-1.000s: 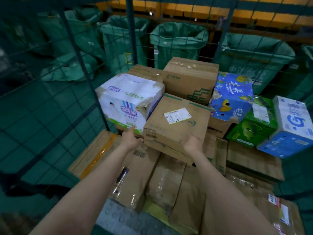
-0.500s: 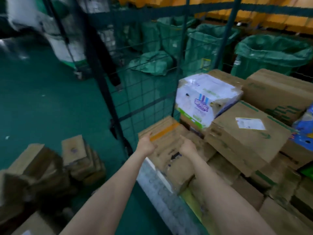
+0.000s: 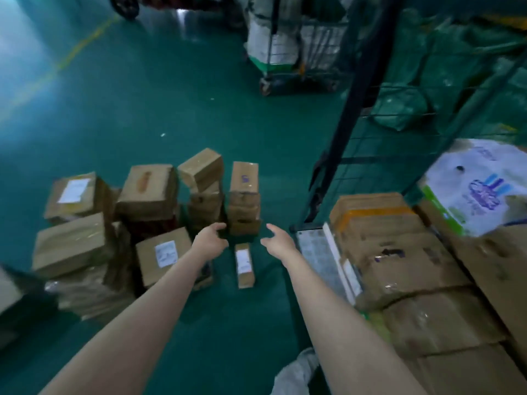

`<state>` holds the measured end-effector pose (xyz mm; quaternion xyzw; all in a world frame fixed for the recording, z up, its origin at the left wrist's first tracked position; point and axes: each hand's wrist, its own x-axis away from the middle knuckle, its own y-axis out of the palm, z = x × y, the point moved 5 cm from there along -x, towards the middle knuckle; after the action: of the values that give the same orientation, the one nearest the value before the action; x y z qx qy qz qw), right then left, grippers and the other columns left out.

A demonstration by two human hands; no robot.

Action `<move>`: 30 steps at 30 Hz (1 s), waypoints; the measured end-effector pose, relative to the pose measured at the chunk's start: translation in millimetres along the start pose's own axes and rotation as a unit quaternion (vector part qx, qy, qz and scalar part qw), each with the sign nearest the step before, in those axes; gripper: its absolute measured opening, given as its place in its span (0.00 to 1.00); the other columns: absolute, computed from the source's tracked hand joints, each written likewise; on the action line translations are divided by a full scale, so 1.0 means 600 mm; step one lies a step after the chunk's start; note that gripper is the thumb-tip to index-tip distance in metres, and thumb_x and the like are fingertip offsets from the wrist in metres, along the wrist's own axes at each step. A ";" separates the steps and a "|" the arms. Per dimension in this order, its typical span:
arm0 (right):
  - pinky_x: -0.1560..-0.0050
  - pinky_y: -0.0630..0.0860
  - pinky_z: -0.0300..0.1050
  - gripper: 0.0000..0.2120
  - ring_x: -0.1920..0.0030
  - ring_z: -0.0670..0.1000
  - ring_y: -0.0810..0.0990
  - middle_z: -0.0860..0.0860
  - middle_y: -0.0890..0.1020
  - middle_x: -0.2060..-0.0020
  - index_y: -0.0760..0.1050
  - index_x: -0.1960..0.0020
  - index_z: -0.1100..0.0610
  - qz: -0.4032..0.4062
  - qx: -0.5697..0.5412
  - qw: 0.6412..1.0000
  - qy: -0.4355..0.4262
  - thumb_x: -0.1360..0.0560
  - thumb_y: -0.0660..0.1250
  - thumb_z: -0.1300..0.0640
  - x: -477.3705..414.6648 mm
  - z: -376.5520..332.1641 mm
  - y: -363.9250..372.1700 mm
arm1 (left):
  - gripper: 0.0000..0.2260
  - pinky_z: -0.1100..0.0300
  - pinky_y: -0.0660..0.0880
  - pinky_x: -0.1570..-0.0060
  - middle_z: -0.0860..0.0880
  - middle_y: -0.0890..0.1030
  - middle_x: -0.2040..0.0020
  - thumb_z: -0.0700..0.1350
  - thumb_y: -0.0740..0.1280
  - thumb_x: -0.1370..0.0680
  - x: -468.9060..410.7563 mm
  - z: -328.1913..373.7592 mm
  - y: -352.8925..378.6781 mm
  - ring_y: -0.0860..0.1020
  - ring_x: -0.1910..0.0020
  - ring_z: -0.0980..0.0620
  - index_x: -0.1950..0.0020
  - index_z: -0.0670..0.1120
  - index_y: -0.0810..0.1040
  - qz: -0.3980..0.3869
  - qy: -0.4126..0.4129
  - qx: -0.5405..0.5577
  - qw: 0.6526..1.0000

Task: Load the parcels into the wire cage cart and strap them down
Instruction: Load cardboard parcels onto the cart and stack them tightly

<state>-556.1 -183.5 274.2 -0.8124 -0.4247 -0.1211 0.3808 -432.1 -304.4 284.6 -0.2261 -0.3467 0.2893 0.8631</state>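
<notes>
Left hand (image 3: 209, 239) and right hand (image 3: 278, 242) hover empty over green floor (image 3: 228, 323) beside parcels (image 3: 243, 195).

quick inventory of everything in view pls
loose cardboard parcels: about a dozen, brown, heaped on the floor at left
slim parcel: one, brown with white label, alone on the floor between the hands
wire cage cart: one, dark green, right
loaded parcels: several, brown, stacked in the cart
printed carton: one, white with purple print, on top of that stack
sacks: several, green, behind the cage mesh
wheeled trolley: one, dark, top centre, holding white sacks
floor: green, yellow line at upper left
left hand: open, empty, stretched towards the heap
right hand: open, empty, beside it
</notes>
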 end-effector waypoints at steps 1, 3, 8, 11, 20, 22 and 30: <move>0.68 0.71 0.32 0.25 0.61 0.50 0.76 0.54 0.72 0.34 0.58 0.24 0.52 -0.012 0.009 1.000 -0.008 0.20 0.58 0.59 0.006 -0.019 0.025 | 0.22 0.66 0.72 0.64 0.50 0.74 0.58 0.36 0.63 0.22 0.007 -0.026 -0.018 0.72 0.64 0.53 0.28 0.43 0.66 0.009 -0.014 0.004 1.000; 0.58 0.75 0.39 0.25 0.55 0.50 0.76 0.52 0.68 0.30 0.57 0.24 0.52 -0.045 0.020 0.999 -0.017 0.20 0.58 0.59 0.017 -0.063 0.085 | 0.21 0.60 0.72 0.59 0.53 0.70 0.63 0.35 0.61 0.21 0.026 -0.090 -0.066 0.73 0.59 0.49 0.28 0.43 0.67 0.035 -0.043 0.017 0.998; 0.66 0.68 0.40 0.26 0.64 0.46 0.72 0.51 0.76 0.45 0.58 0.24 0.51 -0.090 0.063 0.993 -0.034 0.20 0.58 0.60 0.023 -0.135 0.199 | 0.22 0.61 0.71 0.59 0.40 0.73 0.34 0.33 0.60 0.22 0.071 -0.203 -0.144 0.76 0.52 0.47 0.28 0.43 0.68 0.071 -0.096 0.071 0.990; 0.61 0.72 0.40 0.23 0.59 0.47 0.74 0.52 0.75 0.42 0.61 0.26 0.53 -0.137 0.107 0.982 -0.067 0.20 0.58 0.59 0.030 -0.181 0.270 | 0.22 0.57 0.73 0.50 0.40 0.71 0.32 0.34 0.61 0.23 0.091 -0.274 -0.180 0.79 0.49 0.45 0.29 0.45 0.68 0.102 -0.137 0.101 0.980; 0.39 0.69 0.43 0.23 0.33 0.55 0.69 0.53 0.64 0.27 0.62 0.26 0.55 -0.239 0.218 0.940 -0.112 0.20 0.58 0.62 -0.022 -0.319 0.486 | 0.20 0.58 0.75 0.51 0.43 0.77 0.39 0.35 0.61 0.23 0.098 -0.445 -0.313 0.77 0.46 0.45 0.31 0.46 0.71 0.172 -0.216 0.199 0.940; 0.33 0.66 0.45 0.22 0.29 0.55 0.65 0.54 0.64 0.27 0.63 0.26 0.57 -0.268 0.235 0.926 -0.123 0.20 0.58 0.62 -0.034 -0.363 0.545 | 0.21 0.57 0.75 0.51 0.43 0.77 0.41 0.35 0.61 0.24 0.092 -0.490 -0.366 0.78 0.49 0.46 0.31 0.46 0.71 0.196 -0.234 0.198 0.932; 0.37 0.68 0.45 0.22 0.32 0.56 0.68 0.54 0.68 0.30 0.65 0.27 0.56 -0.336 0.301 0.878 -0.158 0.21 0.57 0.60 -0.057 -0.501 0.704 | 0.20 0.59 0.72 0.57 0.42 0.74 0.37 0.35 0.61 0.23 0.088 -0.608 -0.500 0.78 0.56 0.46 0.31 0.45 0.70 0.265 -0.291 0.249 0.885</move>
<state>-208.5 -568.4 243.3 -0.4751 -0.7426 0.0219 0.4714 -31.8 -558.2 246.7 0.0075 -0.4262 0.6368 0.6424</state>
